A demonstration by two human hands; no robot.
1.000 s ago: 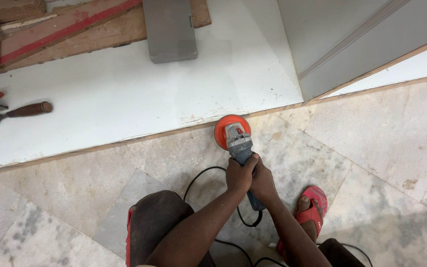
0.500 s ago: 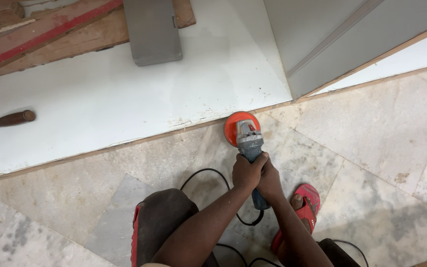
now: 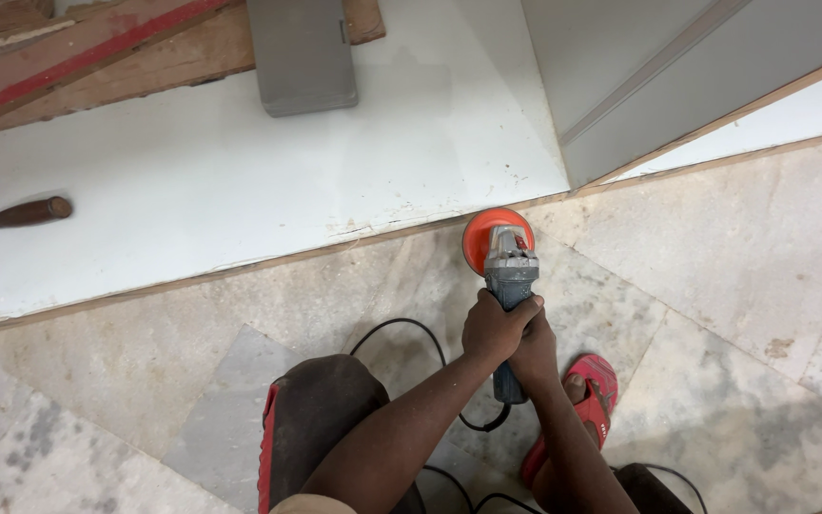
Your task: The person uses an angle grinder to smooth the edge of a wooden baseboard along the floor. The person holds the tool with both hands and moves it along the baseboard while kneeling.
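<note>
- Orange disc (image 3: 498, 240) of the grinder (image 3: 511, 286) meets the edge of the white board (image 3: 240, 181), at twelve o'clock from your hands.
- Left hand (image 3: 493, 326) is clenched around the grinder body; right hand (image 3: 533, 347) grasps the rear of the handle, just behind.
- Keep the disc flat along the board's brown edge; judged, tilting would gouge it.
- Black cord (image 3: 401, 328) loops at eight o'clock; keep it behind the disc.
- Red sandal (image 3: 590, 400) sits at five o'clock, near the tool.

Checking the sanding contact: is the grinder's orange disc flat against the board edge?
Cannot tell; the orange disc meets the white board edge.
</note>
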